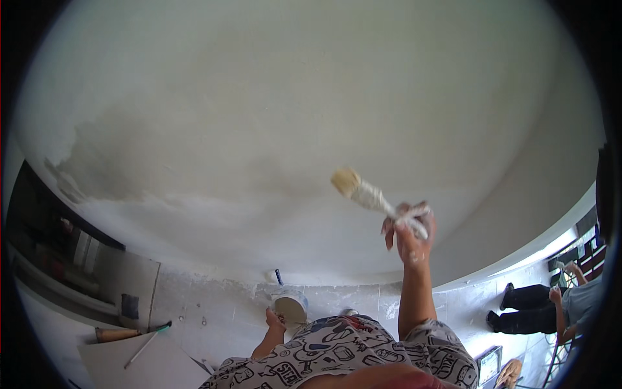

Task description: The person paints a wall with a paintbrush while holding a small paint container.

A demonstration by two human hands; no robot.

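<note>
My right hand [413, 226], smeared with white, grips the handle of a round paint brush [369, 196] whose pale yellow bristles point up and left in front of the wall [301, 126]. Whether the bristles touch the wall cannot be told. Darker, damp-looking patches spread over the wall at left and centre. Low in the view, my left hand [275, 318] holds the rim of a round container [290, 307] with pale contents. A blue-handled tool [278, 277] shows just beyond the container.
At right a person [578, 301] in dark trousers stands near a metal railing. A pale board [141, 362] lies at lower left, with a thin stick tool [146, 346] and a brown roll-like object [116, 334] by its edge. Grey floor tiles [194, 301] run along the wall's foot.
</note>
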